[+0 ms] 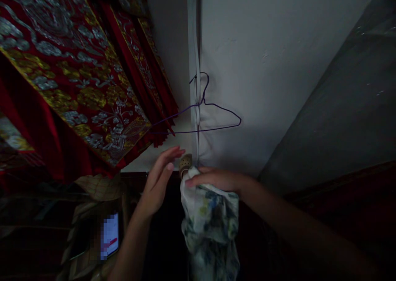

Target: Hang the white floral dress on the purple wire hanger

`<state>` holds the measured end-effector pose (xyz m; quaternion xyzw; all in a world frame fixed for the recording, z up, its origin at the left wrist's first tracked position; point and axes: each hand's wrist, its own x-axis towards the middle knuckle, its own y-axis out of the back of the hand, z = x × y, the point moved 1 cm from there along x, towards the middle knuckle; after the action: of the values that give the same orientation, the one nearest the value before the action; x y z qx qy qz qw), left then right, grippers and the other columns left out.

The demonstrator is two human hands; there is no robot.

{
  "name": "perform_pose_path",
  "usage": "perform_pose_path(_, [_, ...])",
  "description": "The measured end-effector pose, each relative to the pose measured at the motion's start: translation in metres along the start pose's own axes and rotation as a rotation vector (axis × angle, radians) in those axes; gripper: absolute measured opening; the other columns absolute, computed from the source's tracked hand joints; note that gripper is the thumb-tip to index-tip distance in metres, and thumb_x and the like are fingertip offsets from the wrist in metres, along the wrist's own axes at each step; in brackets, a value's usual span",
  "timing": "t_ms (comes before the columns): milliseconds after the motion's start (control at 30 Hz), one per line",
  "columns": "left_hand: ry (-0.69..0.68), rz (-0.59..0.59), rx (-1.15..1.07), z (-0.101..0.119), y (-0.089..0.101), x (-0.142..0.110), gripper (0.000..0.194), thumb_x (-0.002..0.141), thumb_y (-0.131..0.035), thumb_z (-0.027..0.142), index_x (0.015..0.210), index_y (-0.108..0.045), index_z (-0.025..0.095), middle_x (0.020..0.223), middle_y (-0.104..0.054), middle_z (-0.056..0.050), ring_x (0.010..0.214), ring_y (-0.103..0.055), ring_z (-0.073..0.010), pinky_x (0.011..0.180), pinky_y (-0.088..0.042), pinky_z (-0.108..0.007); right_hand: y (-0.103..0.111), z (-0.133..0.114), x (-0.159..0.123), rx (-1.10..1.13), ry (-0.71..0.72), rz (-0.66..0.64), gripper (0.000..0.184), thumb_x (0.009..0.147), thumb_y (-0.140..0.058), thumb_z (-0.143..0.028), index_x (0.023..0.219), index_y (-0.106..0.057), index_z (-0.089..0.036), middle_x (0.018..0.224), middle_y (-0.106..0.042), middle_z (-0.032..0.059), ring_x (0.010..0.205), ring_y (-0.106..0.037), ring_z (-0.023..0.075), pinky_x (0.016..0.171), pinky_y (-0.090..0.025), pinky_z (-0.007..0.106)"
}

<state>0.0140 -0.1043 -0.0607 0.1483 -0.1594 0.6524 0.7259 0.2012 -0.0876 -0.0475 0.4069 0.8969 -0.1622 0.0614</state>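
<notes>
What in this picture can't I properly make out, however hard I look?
All in the head view:
Lower end of the floral cloth: cut off by the bottom edge.
Some fingertips of the right hand: hidden by that cloth.
Text on the phone: masked by coarse blocks.
Full extent of the red drape: cut off by the left and top edges.

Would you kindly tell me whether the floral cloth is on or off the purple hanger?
Off: the floral cloth is held in the right hand, below the purple hanger, whose visible wire is bare.
</notes>
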Motion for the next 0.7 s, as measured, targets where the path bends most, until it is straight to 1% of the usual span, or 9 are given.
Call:
perform_pose_path(100, [0.122, -0.350, -0.011, -0.014, -0.009, -0.001, 0.054, 0.095, -0.049, 0.064, 0.108, -0.078, 0.020, 0.102, -0.077, -0.011, 0.098, -0.069, -0.0292, 0.095, -0.051, -0.038, -0.003, -0.029, -0.023, -0.467, -0.010, -0.399, 0.012, 0.080, -0.072, -0.027, 0.071, -0.073, -0.019, 0.059, -0.066, -0.0033, 0.048, -0.053, 0.0095, 0.049, -0.043, 0.021])
perform_pose_path(133, [0.164, -0.427, 0.057, -0.020, -0.010, -0.004, 0.052, 0.094, -0.051, 0.063, 0.097, -0.080, 0.020, 0.093, -0.077, -0.010, 0.089, -0.068, -0.0279, 0.087, -0.052, -0.036, 0.001, -0.040, -0.028, -0.600, 0.051, -0.436, 0.015, 0.082, -0.067, -0.024, 0.070, -0.073, -0.019, 0.059, -0.065, -0.0032, 0.050, -0.053, 0.0098, 0.050, -0.042, 0.021])
perform_pose_path(167, [0.192, -0.484, 0.150, -0.026, -0.009, -0.007, 0.048, 0.093, -0.055, 0.061, 0.087, -0.079, 0.020, 0.085, -0.076, -0.008, 0.081, -0.067, -0.0259, 0.079, -0.052, -0.033, 0.008, -0.049, -0.031, -0.709, 0.148, -0.382, 0.017, 0.083, -0.063, -0.020, 0.070, -0.074, -0.018, 0.061, -0.065, -0.0028, 0.053, -0.055, 0.0104, 0.052, -0.042, 0.021])
perform_pose_path(233, [0.205, -0.527, 0.352, -0.035, 0.003, -0.009, 0.042, 0.092, -0.059, 0.055, 0.075, -0.074, 0.019, 0.074, -0.070, -0.004, 0.069, -0.061, -0.0209, 0.067, -0.047, -0.027, 0.028, -0.062, -0.028, -0.819, 0.403, -0.044, 0.021, 0.080, -0.057, -0.011, 0.078, -0.076, -0.019, 0.067, -0.068, -0.0021, 0.060, -0.058, 0.0119, 0.056, -0.043, 0.022])
perform_pose_path(300, [0.192, -0.465, 0.540, -0.036, 0.023, 0.000, 0.043, 0.094, -0.056, 0.053, 0.072, -0.070, 0.018, 0.067, -0.064, -0.001, 0.063, -0.056, -0.0179, 0.061, -0.042, -0.025, 0.052, -0.061, -0.013, -0.791, 0.575, 0.292, 0.033, 0.076, -0.057, -0.008, 0.099, -0.077, -0.020, 0.076, -0.072, -0.0015, 0.065, -0.062, 0.0140, 0.060, -0.045, 0.024])
perform_pose_path(400, [0.138, -0.261, 0.773, -0.027, 0.055, 0.020, 0.036, 0.095, -0.055, 0.051, 0.085, -0.070, 0.019, 0.071, -0.066, 0.000, 0.068, -0.060, -0.0191, 0.065, -0.042, -0.025, 0.086, -0.037, 0.025, -0.668, 0.621, 0.555, 0.049, 0.073, -0.060, -0.009, 0.118, -0.072, -0.023, 0.094, -0.075, 0.0005, 0.076, -0.066, 0.0170, 0.074, -0.051, 0.029])
perform_pose_path(467, [0.099, -0.231, 0.867, -0.021, 0.068, 0.029, 0.028, 0.094, -0.056, 0.046, 0.098, -0.070, 0.022, 0.085, -0.073, -0.002, 0.079, -0.066, -0.0217, 0.072, -0.045, -0.026, 0.102, -0.019, 0.048, -0.633, 0.620, 0.642, 0.042, 0.073, -0.058, -0.009, 0.109, -0.074, -0.023, 0.099, -0.076, 0.0014, 0.087, -0.068, 0.0187, 0.085, -0.051, 0.031])
perform_pose_path(533, [0.099, -0.275, 0.965, -0.019, 0.077, 0.031, 0.024, 0.093, -0.056, 0.041, 0.107, -0.069, 0.026, 0.096, -0.076, -0.004, 0.085, -0.070, -0.0236, 0.075, -0.046, -0.026, 0.114, -0.006, 0.058, -0.641, 0.623, 0.666, 0.031, 0.074, -0.055, -0.011, 0.095, -0.076, -0.021, 0.092, -0.076, 0.0013, 0.088, -0.067, 0.0197, 0.085, -0.050, 0.031])
perform_pose_path(700, [0.203, -0.355, 1.299, -0.026, 0.104, 0.028, 0.026, 0.090, -0.054, 0.037, 0.102, -0.075, 0.028, 0.084, -0.077, -0.009, 0.078, -0.073, -0.0296, 0.070, -0.047, -0.031, 0.138, -0.002, 0.025, -0.735, 0.610, 0.702, 0.015, 0.071, -0.058, -0.018, 0.070, -0.072, -0.018, 0.065, -0.067, -0.0011, 0.066, -0.058, 0.0180, 0.065, -0.041, 0.026])
